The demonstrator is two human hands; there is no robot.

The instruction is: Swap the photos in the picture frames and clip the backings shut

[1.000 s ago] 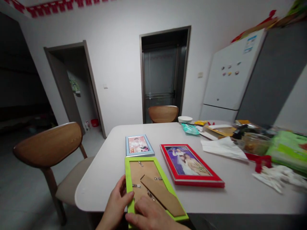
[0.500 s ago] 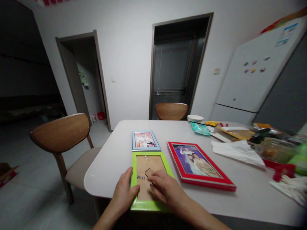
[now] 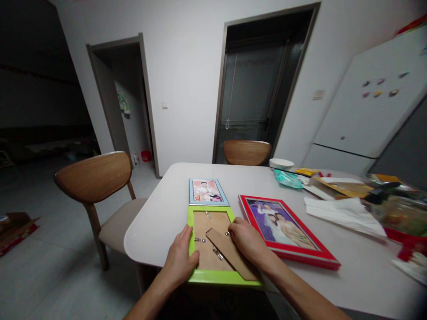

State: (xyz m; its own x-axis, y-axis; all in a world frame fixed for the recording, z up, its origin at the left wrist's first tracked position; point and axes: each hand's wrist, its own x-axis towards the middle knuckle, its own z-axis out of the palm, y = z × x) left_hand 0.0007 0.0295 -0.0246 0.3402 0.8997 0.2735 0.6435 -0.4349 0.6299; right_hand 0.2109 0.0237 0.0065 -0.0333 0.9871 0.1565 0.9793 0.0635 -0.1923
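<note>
A green picture frame lies face down at the near edge of the table, its brown backing board upward. My left hand grips the frame's left side, thumb over the edge. The fingers of my right hand are pinched at the metal clip on the right side, partly hiding it. Other clips show at the top, the left and lower on the board. A brown stand leg slants across the backing toward the lower right, under my right hand.
A blue picture frame touches the green frame's far end. To the right lies a red picture frame with a photo. Paper, a teal packet, a white bowl and clutter fill the table's right side. Wooden chairs stand around.
My right hand has moved from the lower middle clip to the clip on the right side. The stand leg and lower clip are now uncovered. The view has shifted slightly.
</note>
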